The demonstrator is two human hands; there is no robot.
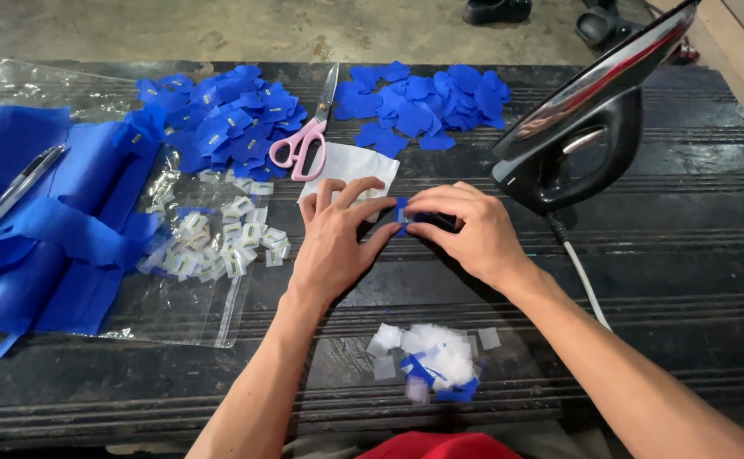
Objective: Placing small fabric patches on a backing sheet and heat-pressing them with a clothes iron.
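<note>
Both hands' fingers (386, 206) pinch one small blue fabric piece (402, 210) (a pale tag on it) against the table (686, 255)

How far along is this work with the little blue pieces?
Apparently done: a heap of small blue fabric pieces with labels left of the pink-handled scissors. In hand: the left hand and right hand press one small blue piece on the dark table. Apparently left: plain blue fabric pieces and loose white labels on the clear plastic bag.
</note>
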